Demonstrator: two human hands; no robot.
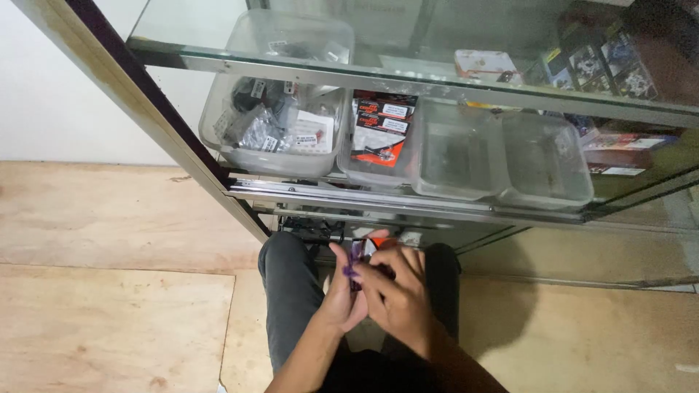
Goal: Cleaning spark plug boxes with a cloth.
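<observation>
Both my hands meet above my knees, in front of a glass display cabinet (pixel 182 145). My left hand (pixel 341 300) and my right hand (pixel 399 295) together grip a small purple part (pixel 354 259) that sticks up between the fingers. A bit of red-orange packaging (pixel 380 241) shows just behind the fingertips. What else the fingers cover is hidden. My dark trouser legs (pixel 287 291) fill the space below.
On the cabinet shelf stand several clear plastic tubs: one with bagged small parts (pixel 273 124), one with red-and-black carded packs (pixel 378 135), two that look bare (pixel 502 156). Boxed goods (pixel 619 65) sit at the right. A metal sliding rail (pixel 364 200) runs along the shelf front. Plywood floor (pixel 109 306) lies around.
</observation>
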